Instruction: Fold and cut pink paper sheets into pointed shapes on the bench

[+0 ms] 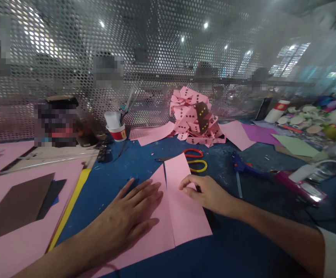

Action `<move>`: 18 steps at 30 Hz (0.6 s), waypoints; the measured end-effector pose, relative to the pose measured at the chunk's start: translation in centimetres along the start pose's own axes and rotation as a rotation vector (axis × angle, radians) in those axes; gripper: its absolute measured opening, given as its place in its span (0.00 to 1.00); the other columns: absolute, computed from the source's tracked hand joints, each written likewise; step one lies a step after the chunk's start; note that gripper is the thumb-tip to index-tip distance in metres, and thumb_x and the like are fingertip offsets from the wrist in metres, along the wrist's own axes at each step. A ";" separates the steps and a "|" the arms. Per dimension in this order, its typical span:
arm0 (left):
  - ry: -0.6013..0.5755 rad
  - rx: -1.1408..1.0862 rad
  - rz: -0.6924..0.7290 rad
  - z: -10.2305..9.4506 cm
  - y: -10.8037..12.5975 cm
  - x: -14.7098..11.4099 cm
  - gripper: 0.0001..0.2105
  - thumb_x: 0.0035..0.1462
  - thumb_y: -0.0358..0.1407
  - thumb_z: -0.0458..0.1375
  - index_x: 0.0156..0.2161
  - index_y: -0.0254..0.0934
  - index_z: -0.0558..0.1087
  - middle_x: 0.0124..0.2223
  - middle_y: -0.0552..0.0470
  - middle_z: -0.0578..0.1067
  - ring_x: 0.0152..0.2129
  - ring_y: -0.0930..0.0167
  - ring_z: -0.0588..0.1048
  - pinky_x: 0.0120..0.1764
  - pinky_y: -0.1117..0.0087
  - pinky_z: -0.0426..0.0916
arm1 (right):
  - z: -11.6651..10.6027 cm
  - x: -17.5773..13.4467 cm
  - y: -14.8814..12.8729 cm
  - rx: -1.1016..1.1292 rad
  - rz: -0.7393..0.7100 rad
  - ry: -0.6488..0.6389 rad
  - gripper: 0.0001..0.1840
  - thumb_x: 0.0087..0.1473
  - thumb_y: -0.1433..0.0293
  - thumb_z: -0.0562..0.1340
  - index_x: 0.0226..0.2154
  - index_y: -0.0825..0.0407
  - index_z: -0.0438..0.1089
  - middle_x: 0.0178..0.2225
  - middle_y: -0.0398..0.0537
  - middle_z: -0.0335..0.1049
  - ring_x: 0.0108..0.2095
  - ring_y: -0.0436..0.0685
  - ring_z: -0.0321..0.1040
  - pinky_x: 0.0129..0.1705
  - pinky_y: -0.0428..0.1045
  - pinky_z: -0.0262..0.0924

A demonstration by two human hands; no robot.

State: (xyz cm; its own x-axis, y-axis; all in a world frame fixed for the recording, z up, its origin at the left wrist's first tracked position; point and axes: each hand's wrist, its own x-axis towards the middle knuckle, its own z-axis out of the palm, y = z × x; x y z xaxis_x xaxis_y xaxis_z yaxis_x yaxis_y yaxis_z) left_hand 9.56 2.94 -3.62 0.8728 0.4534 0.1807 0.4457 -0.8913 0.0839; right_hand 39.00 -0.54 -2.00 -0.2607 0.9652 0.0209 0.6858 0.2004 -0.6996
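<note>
A pink paper sheet [149, 235] lies on the blue table, and a narrower pink paper strip [182, 224] stands along its right side. A narrow dark gap parts them near the top; lower down only a thin line shows. My left hand [136, 212] is spread flat on the sheet, fingers stretched out. My right hand [201, 193] reaches over the strip's right edge, its thumb and curled forefinger closed at the paper. A dark patch shows beneath that hand; what it is I cannot tell. Scissors [197, 166] with one red and one yellow handle loop lie behind the strip.
A dotted pink paper model [192, 116] stands at the back by the perforated metal screen [153, 50]. A paper cup [117, 132] holds tools. On the right lie a blue glue gun [249, 168] and coloured sheets [259, 133]; brown paper [20, 204] lies on pink sheets at left.
</note>
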 end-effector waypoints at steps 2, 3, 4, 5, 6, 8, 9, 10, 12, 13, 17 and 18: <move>-0.020 0.014 0.002 0.0 0.0 0.1 0.27 0.68 0.47 0.51 0.69 0.50 0.54 0.70 0.52 0.59 0.67 0.61 0.57 0.69 0.49 0.42 | 0.2 -0.1 0.2 -0.023 0.014 0.014 0.10 0.59 0.71 0.60 0.41 0.46 0.76 0.22 0.37 0.67 0.20 0.47 0.57 0.25 0.46 0.46; -0.029 0.021 0.001 0.0 0.1 0.1 0.27 0.68 0.47 0.51 0.69 0.50 0.54 0.70 0.53 0.58 0.67 0.61 0.56 0.69 0.49 0.41 | 0.3 -0.1 0.3 -0.030 0.013 0.016 0.11 0.58 0.71 0.60 0.41 0.46 0.76 0.21 0.37 0.66 0.20 0.47 0.56 0.25 0.46 0.46; -0.035 0.025 -0.001 -0.1 0.1 0.1 0.26 0.68 0.47 0.51 0.69 0.50 0.55 0.70 0.53 0.58 0.67 0.61 0.55 0.69 0.49 0.41 | 0.3 -0.1 0.4 -0.034 0.010 0.013 0.11 0.58 0.72 0.60 0.41 0.46 0.76 0.21 0.37 0.65 0.20 0.47 0.56 0.25 0.46 0.46; -0.036 0.024 -0.004 -0.1 0.1 0.1 0.26 0.68 0.47 0.51 0.69 0.50 0.55 0.70 0.53 0.58 0.67 0.61 0.55 0.69 0.49 0.41 | 0.4 -0.1 0.4 -0.037 0.008 0.009 0.11 0.58 0.72 0.59 0.40 0.45 0.76 0.21 0.37 0.65 0.20 0.47 0.56 0.25 0.46 0.46; -0.035 0.020 -0.008 -0.1 0.1 0.1 0.26 0.68 0.47 0.51 0.68 0.50 0.56 0.70 0.53 0.58 0.67 0.61 0.55 0.69 0.50 0.41 | 0.4 -0.1 0.4 -0.038 0.007 0.003 0.12 0.58 0.73 0.59 0.40 0.45 0.76 0.21 0.37 0.65 0.20 0.47 0.56 0.25 0.46 0.45; -0.026 0.010 -0.014 -0.1 0.1 0.0 0.26 0.68 0.47 0.52 0.68 0.50 0.57 0.70 0.53 0.59 0.67 0.61 0.56 0.69 0.50 0.42 | 0.3 -0.2 0.5 -0.038 0.010 -0.011 0.13 0.58 0.74 0.58 0.40 0.44 0.76 0.21 0.37 0.65 0.20 0.47 0.56 0.24 0.46 0.45; -0.026 0.009 -0.013 -0.1 0.0 0.0 0.26 0.68 0.47 0.52 0.68 0.50 0.57 0.70 0.52 0.59 0.67 0.61 0.56 0.69 0.50 0.42 | 0.3 -0.2 0.5 -0.036 0.010 -0.018 0.13 0.58 0.74 0.58 0.40 0.45 0.76 0.21 0.37 0.66 0.20 0.46 0.55 0.24 0.46 0.44; -0.025 0.012 -0.009 -0.1 0.0 0.0 0.26 0.68 0.47 0.52 0.68 0.49 0.56 0.70 0.52 0.59 0.67 0.61 0.56 0.69 0.50 0.41 | 0.3 -0.2 0.4 -0.033 0.007 -0.023 0.14 0.57 0.75 0.58 0.40 0.45 0.76 0.21 0.37 0.66 0.19 0.46 0.55 0.24 0.45 0.44; -0.033 0.028 -0.002 -0.1 0.0 -0.1 0.27 0.68 0.46 0.52 0.69 0.49 0.55 0.70 0.53 0.58 0.67 0.62 0.55 0.69 0.50 0.39 | 0.2 -0.3 0.4 -0.025 -0.002 -0.027 0.14 0.57 0.76 0.58 0.40 0.46 0.76 0.22 0.37 0.66 0.19 0.46 0.54 0.24 0.45 0.44; -0.041 0.037 0.000 0.0 -0.1 -0.1 0.27 0.68 0.46 0.52 0.69 0.49 0.55 0.71 0.53 0.57 0.68 0.62 0.55 0.69 0.51 0.38 | 0.1 -0.3 0.3 -0.021 -0.005 -0.027 0.14 0.57 0.76 0.57 0.39 0.46 0.76 0.21 0.36 0.65 0.19 0.46 0.54 0.24 0.45 0.45; -0.044 0.053 0.002 0.1 -0.1 -0.1 0.28 0.68 0.46 0.52 0.69 0.48 0.54 0.71 0.53 0.56 0.68 0.63 0.54 0.69 0.52 0.38 | -0.3 -0.5 0.0 0.007 -0.015 -0.025 0.11 0.59 0.73 0.58 0.41 0.47 0.75 0.24 0.37 0.68 0.21 0.46 0.57 0.25 0.45 0.47; -0.040 0.056 0.007 0.0 -0.1 0.0 0.28 0.68 0.46 0.52 0.69 0.48 0.53 0.71 0.53 0.56 0.68 0.63 0.54 0.69 0.52 0.37 | -0.4 -0.5 -0.1 0.021 -0.020 -0.025 0.10 0.59 0.72 0.59 0.42 0.47 0.75 0.25 0.38 0.69 0.22 0.46 0.58 0.26 0.44 0.48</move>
State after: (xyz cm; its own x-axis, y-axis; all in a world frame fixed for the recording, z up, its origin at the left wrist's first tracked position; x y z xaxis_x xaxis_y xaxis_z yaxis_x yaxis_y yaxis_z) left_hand 9.47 3.04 -3.68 0.8826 0.4484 0.1414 0.4493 -0.8929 0.0273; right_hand 39.32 -1.01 -1.64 -0.2917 0.9563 0.0175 0.6658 0.2162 -0.7141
